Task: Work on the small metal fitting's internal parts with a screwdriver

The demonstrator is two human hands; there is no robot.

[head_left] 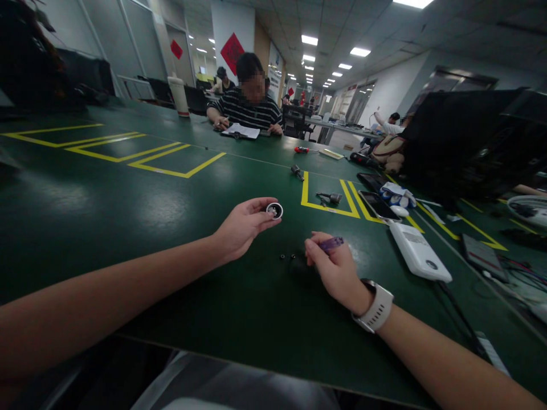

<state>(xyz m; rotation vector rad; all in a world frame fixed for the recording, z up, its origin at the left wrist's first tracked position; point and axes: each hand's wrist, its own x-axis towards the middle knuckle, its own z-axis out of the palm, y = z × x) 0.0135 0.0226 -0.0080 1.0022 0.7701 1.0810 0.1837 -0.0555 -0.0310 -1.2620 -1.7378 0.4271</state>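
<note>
My left hand (243, 226) is closed around a small round part (274, 212) with a pale rim and a dark hollow, its open side facing me. Something small and metallic sits inside the hollow; I cannot make out what. In my right hand (335, 265), which wears a watch (378, 307), is a slim tool with a translucent purple handle (331, 244). Its working end is hidden by the fingers. Between the hands, on the green table (205, 310), lie two tiny dark ring-shaped pieces, a left one (282, 257) and a right one (293, 257).
Two dark metal parts lie beyond my hands, one upright-ish (297, 172), one inside yellow tape (330, 198). To the right are a phone (378, 206) and a white cabled device (420, 250). A red screwdriver (301, 150) lies farther back. A person (248, 105) sits opposite.
</note>
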